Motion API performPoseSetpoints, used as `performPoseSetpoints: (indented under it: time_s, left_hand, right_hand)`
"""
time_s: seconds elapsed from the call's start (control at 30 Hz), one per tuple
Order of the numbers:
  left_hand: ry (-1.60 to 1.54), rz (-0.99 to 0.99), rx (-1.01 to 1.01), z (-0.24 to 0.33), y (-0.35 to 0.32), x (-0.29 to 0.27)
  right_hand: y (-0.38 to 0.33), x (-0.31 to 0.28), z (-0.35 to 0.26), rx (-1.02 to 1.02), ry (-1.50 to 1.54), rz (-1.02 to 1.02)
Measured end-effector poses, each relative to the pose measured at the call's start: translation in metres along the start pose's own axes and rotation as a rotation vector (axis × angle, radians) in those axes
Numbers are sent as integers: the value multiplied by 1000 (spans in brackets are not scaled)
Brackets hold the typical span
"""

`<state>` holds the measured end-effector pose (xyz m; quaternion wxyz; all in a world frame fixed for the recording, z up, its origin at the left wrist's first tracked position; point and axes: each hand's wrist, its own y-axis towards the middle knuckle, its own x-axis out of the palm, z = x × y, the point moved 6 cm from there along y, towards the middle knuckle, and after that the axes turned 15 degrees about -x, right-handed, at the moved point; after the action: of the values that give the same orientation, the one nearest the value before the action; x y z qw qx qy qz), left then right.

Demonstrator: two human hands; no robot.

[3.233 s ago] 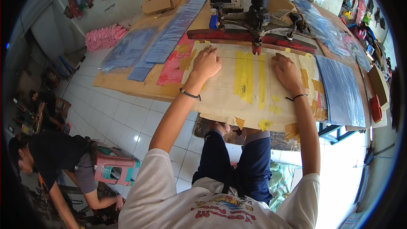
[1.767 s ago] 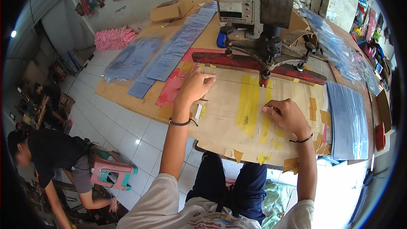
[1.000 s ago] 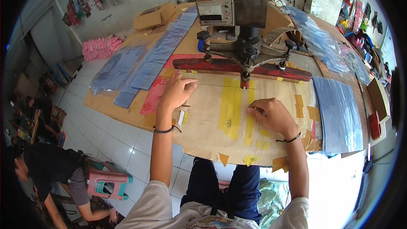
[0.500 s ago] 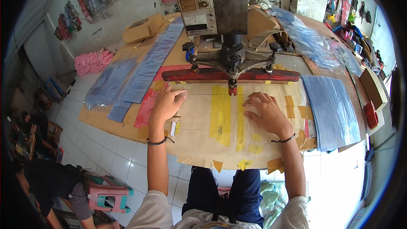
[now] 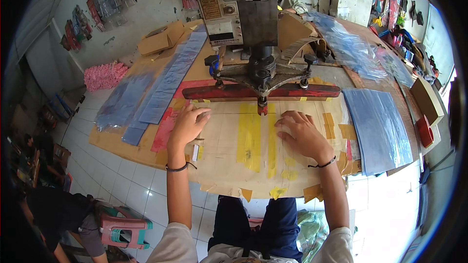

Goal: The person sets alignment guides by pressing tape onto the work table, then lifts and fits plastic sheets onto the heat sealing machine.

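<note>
Evidently both hands lie flat and unclenched on a clear plastic sheet [image 5: 243,136], left hand [image 5: 187,124] and right hand [image 5: 302,134] grasping nothing; just beyond their fingertips the red press bar [image 5: 258,91] runs crosswise, left hand slightly nearer.

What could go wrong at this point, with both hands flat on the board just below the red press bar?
1. The fingertips of the left hand and right hand lie close to the red press bar; if the bar comes down, they might be pinched.
2. The stack of blue plastic sheets sits right beside the right forearm, so a sideways elbow move might knock it out of line.
</note>
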<state>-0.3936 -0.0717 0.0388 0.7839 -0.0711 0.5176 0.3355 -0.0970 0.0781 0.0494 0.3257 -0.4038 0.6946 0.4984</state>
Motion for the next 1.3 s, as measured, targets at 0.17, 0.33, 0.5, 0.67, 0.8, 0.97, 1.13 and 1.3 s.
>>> performPoseSetpoints:
  time_s: [0.17,0.33,0.5,0.67,0.8,0.97,1.13,1.3]
  left_hand:
    - [-51,-49,-52,-2,2,1]
    - [-2,-53,-28,-4,2,3]
    - [-31,-45,-31,-4,4,3]
    - [-37,-31,-13,-7,3,4]
    - [-16,-49,-31,-7,2,4]
    - [-12,-44,-55,-8,3,4]
    - [16,-25,39,-1,3,3]
    - [54,-71,-2,-4,2,5]
  right_hand:
    - [1,-2,0,10,8,-27]
    - [2,1,2,21,17,-61]
    - [-1,0,2,-13,-9,-7]
    - [0,-1,0,4,6,-34]
    - [0,1,1,2,17,-48]
    - [2,1,0,7,17,-45]
    - [1,2,6,-23,15,-30]
    - [3,4,4,-11,41,-38]
